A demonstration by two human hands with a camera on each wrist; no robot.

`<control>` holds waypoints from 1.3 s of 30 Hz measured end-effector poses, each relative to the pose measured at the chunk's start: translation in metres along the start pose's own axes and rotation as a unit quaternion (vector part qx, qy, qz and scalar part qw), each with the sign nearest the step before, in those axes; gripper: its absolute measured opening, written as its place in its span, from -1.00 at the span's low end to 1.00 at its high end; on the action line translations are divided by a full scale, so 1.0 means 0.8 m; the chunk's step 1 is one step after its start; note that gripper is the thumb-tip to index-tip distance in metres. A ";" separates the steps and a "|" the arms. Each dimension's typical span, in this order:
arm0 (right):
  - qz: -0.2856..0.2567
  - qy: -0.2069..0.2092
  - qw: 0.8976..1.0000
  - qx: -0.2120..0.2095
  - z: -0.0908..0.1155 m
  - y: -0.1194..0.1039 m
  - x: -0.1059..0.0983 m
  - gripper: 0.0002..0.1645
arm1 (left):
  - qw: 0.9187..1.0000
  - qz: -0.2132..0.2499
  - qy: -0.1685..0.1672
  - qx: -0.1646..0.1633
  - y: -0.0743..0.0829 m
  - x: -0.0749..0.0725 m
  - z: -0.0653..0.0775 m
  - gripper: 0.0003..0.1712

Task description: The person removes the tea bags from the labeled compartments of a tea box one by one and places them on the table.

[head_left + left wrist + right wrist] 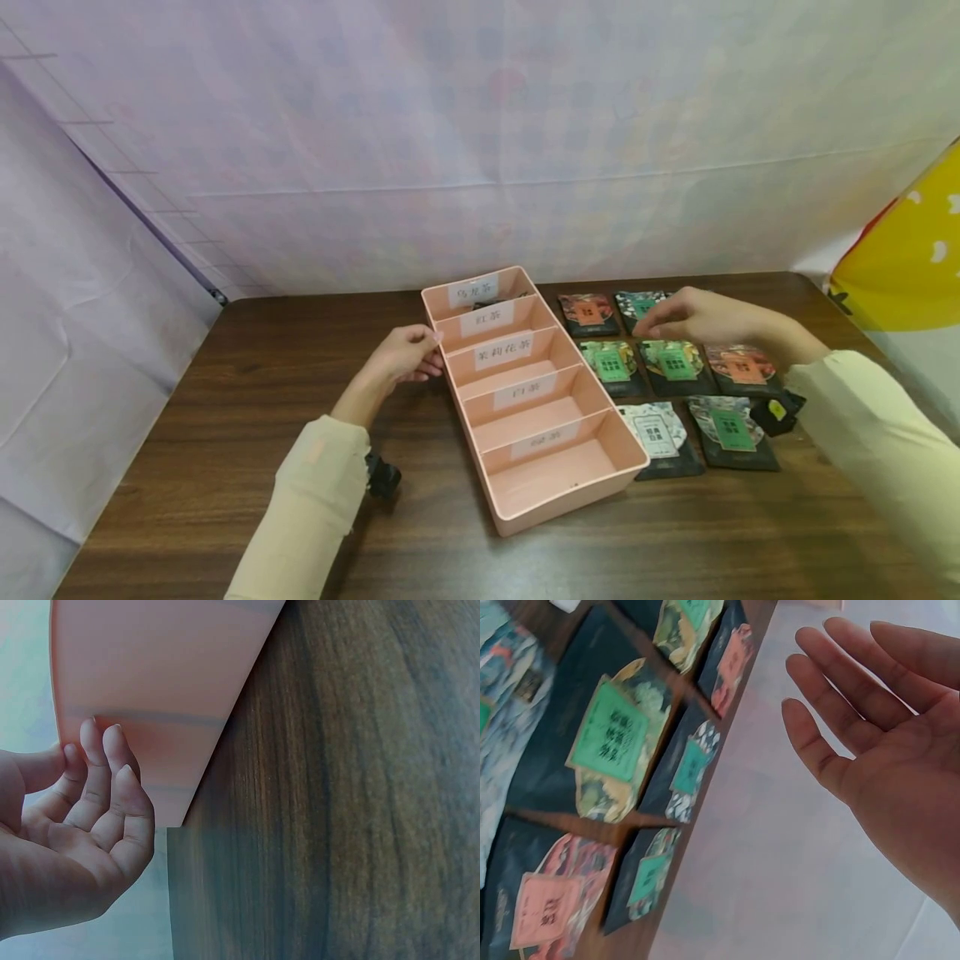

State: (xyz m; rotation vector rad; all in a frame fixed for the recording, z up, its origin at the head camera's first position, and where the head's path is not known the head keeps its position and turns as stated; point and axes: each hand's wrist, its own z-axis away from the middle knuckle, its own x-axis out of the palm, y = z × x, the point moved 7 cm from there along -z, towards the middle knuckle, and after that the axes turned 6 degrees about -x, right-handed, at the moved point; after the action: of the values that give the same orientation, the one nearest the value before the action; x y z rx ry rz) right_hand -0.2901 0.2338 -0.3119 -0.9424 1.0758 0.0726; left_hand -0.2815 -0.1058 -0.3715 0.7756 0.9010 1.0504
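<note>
A pink divided box (566,500) lies at a slant on the table, with a paper label on the wall of each compartment. My left hand (408,354) pinches its left rim between thumb and index finger; the other fingers curl loosely against the outer wall in the left wrist view. Right of the box, my right hand (693,317) hovers over flat tea packets, fingers loosely extended and holding nothing. Nearest its fingertips are a teal-labelled packet (637,305) and a green-labelled packet (675,365). Part of a dark packet (517,299) shows in the box's rear compartment.
Around these lie an orange-labelled packet (587,313), another orange one (742,368), a green-labelled one (611,365), a white one (662,437) and a front green one (731,429). Behind the brown wooden table (247,400) hangs a pale cloth (450,167).
</note>
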 end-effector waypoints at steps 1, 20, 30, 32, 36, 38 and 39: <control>-0.004 -0.001 1.000 0.001 -0.002 -0.002 0.000 -0.73 | 1.000 0.001 0.000 0.000 0.000 0.000 0.000 -0.78; 0.008 0.004 1.000 -0.008 -0.040 -0.032 -0.005 -0.72 | 1.000 0.006 -0.004 0.005 0.001 0.000 0.000 -0.77; 0.029 -0.005 0.999 -0.026 -0.063 -0.048 -0.004 -0.70 | 1.000 0.001 0.002 0.003 -0.002 0.001 -0.002 -0.78; 0.024 -0.009 0.999 -0.023 -0.067 -0.049 -0.002 -0.69 | 1.000 0.003 0.002 0.002 -0.002 0.001 -0.003 -0.78; 0.001 -0.019 0.999 -0.027 -0.075 -0.053 0.003 -0.67 | 1.000 0.003 0.001 0.003 -0.003 0.002 -0.004 -0.78; -0.006 -0.021 0.999 -0.029 -0.079 -0.055 0.005 -0.68 | 1.000 0.002 0.001 0.003 -0.004 0.002 -0.004 -0.78; -0.008 -0.021 0.999 -0.031 -0.081 -0.056 0.005 -0.68 | 1.000 0.001 0.001 0.003 -0.004 0.001 -0.004 -0.78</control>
State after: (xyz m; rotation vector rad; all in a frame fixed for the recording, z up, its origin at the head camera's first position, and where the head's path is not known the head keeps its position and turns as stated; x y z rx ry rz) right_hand -0.3130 0.1600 -0.2965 -1.0015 1.0321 0.1116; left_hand -0.2830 -0.1053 -0.3758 0.7816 0.9046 1.0513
